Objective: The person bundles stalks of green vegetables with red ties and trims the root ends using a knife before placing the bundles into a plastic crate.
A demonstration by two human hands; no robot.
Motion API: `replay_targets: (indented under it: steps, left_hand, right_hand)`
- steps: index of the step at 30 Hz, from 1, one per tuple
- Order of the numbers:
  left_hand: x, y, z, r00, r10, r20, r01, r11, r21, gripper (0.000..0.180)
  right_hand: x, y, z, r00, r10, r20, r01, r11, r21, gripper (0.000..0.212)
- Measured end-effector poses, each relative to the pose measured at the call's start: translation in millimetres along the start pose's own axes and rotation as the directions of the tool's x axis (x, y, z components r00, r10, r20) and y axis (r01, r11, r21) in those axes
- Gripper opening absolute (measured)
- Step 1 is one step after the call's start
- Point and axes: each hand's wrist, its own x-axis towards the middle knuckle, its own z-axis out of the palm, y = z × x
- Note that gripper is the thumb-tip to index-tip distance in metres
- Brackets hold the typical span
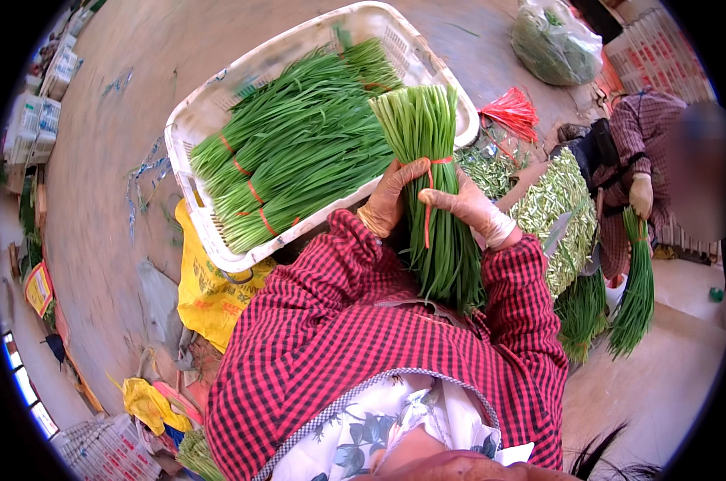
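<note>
In front of my chest I hold a bundle of garlic chives (431, 120) upright, its cut pale ends up and its dark green leaves hanging down. A red tie (441, 160) circles it, with a loose tail dangling down the front. My gloved left hand (391, 199) is closed round its left side. From the right, my gloved right hand (469, 210) grips it, the thumb pressed across the leaves just under the tie. Beyond my left arm stands a white plastic crate (417, 60), where several tied chive bundles (299, 144) lie side by side.
Red tie strips (513, 116) lie right of the crate, near a heap of cut stem ends (559, 204). At the right a co-worker's gloved hand (641, 195) holds another chive bundle (637, 280). A yellow sack (210, 280) lies below the crate; a filled plastic bag (555, 44) stands behind.
</note>
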Motion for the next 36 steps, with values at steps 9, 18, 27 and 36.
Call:
replay_targets:
  steps: [9, 18, 27, 36]
  left_hand:
    - [-6, 88, -34, 0.911, 0.385, 0.145, -0.318, 0.438, 0.841, 0.050]
    - [-33, 236, -213, 0.654, 0.733, -0.185, 0.691, -0.480, 0.540, 0.059]
    - [-50, 208, -138, 0.681, 0.667, -0.302, 0.668, -0.397, 0.630, 0.046]
    - [-50, 199, -163, 0.583, 0.808, -0.091, 0.642, -0.389, 0.661, 0.034]
  right_hand:
    - [24, -76, -20, 0.975, -0.173, -0.137, 0.000, 0.620, -0.785, 0.071]
    - [58, -219, -18, 0.851, -0.474, 0.224, 0.088, -0.292, -0.952, 0.074]
    - [163, -240, 113, 0.775, -0.309, 0.551, 0.491, -0.256, -0.833, 0.060]
    - [229, -125, 197, 0.709, -0.361, 0.605, 0.588, -0.172, -0.791, 0.060]
